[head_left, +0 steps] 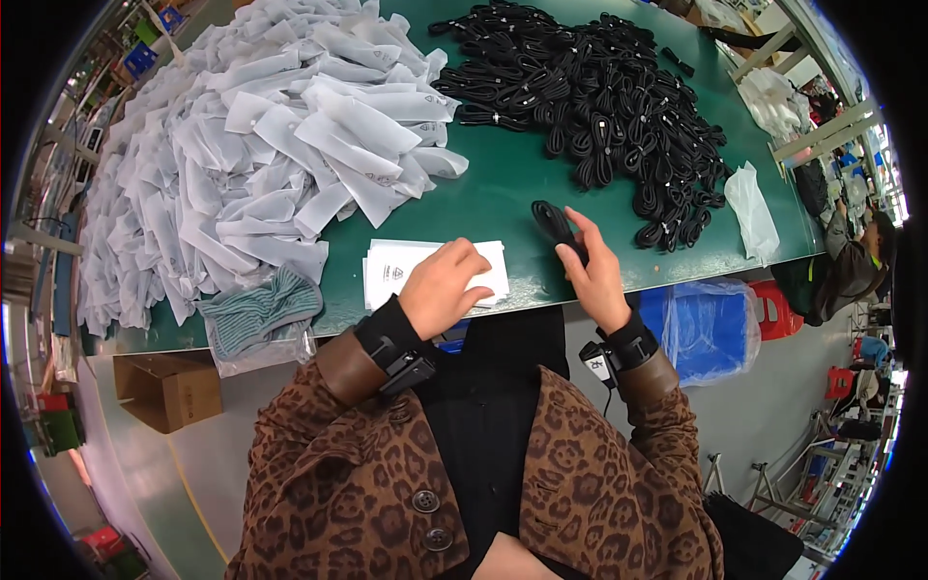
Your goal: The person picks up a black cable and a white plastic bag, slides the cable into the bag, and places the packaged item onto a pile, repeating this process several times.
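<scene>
My right hand (598, 274) grips a coiled black cable (550, 220) between thumb and fingers, just above the green table. To its left lies a short stack of flat white bags (387, 263) near the front edge. My left hand (440, 290) is on that stack, its fingers curled down onto the top bag; their tips are partly hidden. A large heap of the same kind of white bags (280, 135) covers the left of the table. Farther back on the right is a pile of bundled black cables (599, 106).
A folded teal cloth (261, 314) lies on the front left edge. A crumpled translucent bag (752, 213) sits at the right. Below the table are a cardboard box (174, 391), a plastic-lined blue bin (701, 333) and a red stool (776, 311). A person (851, 266) is at far right.
</scene>
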{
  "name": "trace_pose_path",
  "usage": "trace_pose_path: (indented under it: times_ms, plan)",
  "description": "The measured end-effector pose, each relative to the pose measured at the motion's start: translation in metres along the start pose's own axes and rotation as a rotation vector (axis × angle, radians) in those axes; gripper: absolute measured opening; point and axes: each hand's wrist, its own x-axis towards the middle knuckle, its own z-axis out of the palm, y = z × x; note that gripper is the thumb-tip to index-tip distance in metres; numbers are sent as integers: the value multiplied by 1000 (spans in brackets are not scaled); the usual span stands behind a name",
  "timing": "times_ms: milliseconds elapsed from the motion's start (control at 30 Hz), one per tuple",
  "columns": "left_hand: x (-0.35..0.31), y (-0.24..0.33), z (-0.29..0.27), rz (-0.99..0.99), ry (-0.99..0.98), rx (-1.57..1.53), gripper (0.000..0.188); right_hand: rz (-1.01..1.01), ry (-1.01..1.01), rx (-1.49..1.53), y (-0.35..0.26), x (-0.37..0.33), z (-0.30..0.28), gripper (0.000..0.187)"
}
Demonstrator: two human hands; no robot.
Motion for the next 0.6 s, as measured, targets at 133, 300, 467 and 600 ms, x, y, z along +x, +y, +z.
trace_pose_path:
  times_ms: [133,300,467,600]
  plan:
    - [-1,-5,14,-36,-6,73,16,-289,20,-51,-16,-11,7,46]
    - [-3,-9,16,-62,77,36,12,-401,-17,-173,-33,-23,5,46]
    - [-2,-3,11,-244,90,-169,8,-399,-98,-261,-38,-35,2,47]
    - [-2,-2,13,-340,99,-274,4,-434,-146,-314,-37,-36,1,47]
